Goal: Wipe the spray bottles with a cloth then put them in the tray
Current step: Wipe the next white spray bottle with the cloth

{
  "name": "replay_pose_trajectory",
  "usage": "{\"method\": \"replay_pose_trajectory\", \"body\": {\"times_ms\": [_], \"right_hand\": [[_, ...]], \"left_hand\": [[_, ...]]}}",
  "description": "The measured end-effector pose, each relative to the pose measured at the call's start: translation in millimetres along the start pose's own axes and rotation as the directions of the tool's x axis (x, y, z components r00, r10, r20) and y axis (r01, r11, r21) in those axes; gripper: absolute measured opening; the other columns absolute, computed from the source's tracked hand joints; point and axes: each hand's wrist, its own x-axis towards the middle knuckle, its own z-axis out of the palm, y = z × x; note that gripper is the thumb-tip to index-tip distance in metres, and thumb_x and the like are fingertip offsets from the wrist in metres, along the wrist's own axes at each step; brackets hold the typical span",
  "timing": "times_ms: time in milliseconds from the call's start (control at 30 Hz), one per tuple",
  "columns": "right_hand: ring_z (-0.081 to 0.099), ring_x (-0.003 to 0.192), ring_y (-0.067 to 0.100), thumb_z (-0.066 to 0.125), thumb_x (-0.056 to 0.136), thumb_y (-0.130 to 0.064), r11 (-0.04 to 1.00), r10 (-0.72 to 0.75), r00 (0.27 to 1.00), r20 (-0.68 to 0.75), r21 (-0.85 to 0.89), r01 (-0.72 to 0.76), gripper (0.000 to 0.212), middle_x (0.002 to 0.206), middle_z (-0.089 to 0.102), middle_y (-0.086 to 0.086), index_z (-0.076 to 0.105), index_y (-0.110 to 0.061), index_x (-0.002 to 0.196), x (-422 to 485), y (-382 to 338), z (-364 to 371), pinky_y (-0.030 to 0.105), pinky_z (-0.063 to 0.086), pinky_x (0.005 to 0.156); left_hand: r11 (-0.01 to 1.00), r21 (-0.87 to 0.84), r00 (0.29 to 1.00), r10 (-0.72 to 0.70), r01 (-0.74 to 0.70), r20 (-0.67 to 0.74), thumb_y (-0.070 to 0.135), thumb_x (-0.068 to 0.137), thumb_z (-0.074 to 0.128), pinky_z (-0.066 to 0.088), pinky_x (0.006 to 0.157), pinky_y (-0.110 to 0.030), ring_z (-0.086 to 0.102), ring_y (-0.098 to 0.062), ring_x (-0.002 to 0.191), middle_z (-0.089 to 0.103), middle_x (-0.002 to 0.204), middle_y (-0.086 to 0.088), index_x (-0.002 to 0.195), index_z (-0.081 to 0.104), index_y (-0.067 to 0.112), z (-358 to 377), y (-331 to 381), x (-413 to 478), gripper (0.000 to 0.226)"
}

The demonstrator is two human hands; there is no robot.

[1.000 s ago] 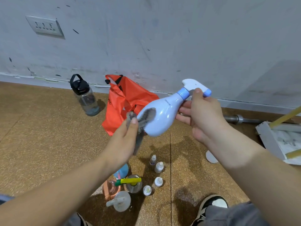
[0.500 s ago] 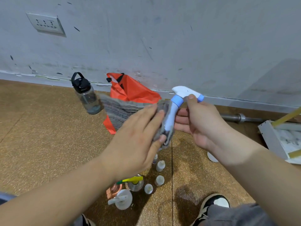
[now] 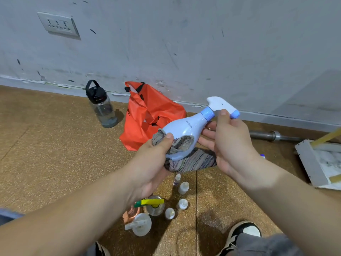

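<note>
Spray bottle (image 3: 184, 133): pale blue body, blue collar, white trigger head. It is held in the air between your two hands, over the floor (image 3: 46, 145). It lies tilted, base low toward your left and trigger head high toward your right.

Right hand (image 3: 232, 145): holds the bottle at the neck. The thumb lies on top just beside the blue collar. The fingers (image 3: 207, 143) reach under the neck, fairly straight, so the bottle is pinched between them and the thumb.

Left hand (image 3: 149, 163): closed on the striped grey cloth (image 3: 191, 161) at the fat lower end of the bottle. Your thumb presses a fold of cloth against the bottle's side. The other left fingers are hidden under cloth and bottle. The rest of the cloth hangs in a bunch beneath the base, reaching to your right palm.

Tray (image 3: 304, 161): white-rimmed, on the floor at the far right, well apart from the bottle. A yellow stick (image 3: 326, 137) leans across it.

On the floor below your hands:
- three small white-capped bottles (image 3: 183, 187)
- a clear bottle with a yellow-green trigger (image 3: 154, 203)
- a clear bottle with a white sprayer (image 3: 141, 223)
- a copper-coloured bottle (image 3: 130, 213), partly hidden by your left forearm

By the wall:
- a clear water bottle (image 3: 103, 109) with a black lid, upright
- an orange bag (image 3: 147, 115) to its right, slumped
- a metal bar (image 3: 273, 135) lying on the floor near the tray
- a wall socket (image 3: 58, 24), upper left

One shoe (image 3: 243, 231), black and white, shows at the bottom right.
</note>
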Motion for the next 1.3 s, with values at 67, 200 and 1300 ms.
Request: {"method": "replay_pose_trajectory", "body": {"times_ms": [67,200,1300], "right_hand": [[0.078,0.089,0.015,0.041,0.112,-0.031,0.995,-0.062,0.997,0.042,-0.075,0.065,0.026,0.093,0.077,-0.001,0.060,-0.019,0.125,-2,9,3,0.033,0.065,0.075],[0.075,0.100,0.020,0.050,0.100,-0.046,0.964,-0.181,0.982,0.048,-0.189,0.187,0.023,0.104,0.076,-0.002,0.064,-0.036,0.115,0,12,10,0.054,0.061,0.092],[0.073,0.104,0.032,0.047,0.110,-0.032,0.997,0.034,0.995,0.092,-0.072,-0.027,0.029,0.116,0.068,0.021,0.062,-0.009,0.117,12,-4,-2,0.044,0.066,0.078]], "left_hand": [[0.994,0.107,0.992,0.020,-0.007,-0.126,0.026,0.110,0.051,0.065,0.081,-0.042,0.079,-0.028,0.092,0.080,0.103,-0.014,0.120,0.066,0.002,-3,-6,2,0.030],[0.932,0.362,0.975,0.068,0.013,-0.211,0.033,0.107,0.057,0.064,0.082,-0.042,0.079,-0.027,0.085,0.081,0.093,-0.009,0.104,0.073,0.007,-11,-10,4,0.030],[0.974,0.190,0.993,-0.121,0.122,-0.014,0.064,0.101,0.048,0.054,0.093,-0.066,0.072,-0.049,0.098,0.076,0.113,-0.018,0.127,0.069,0.013,-19,13,20,0.061]]}}
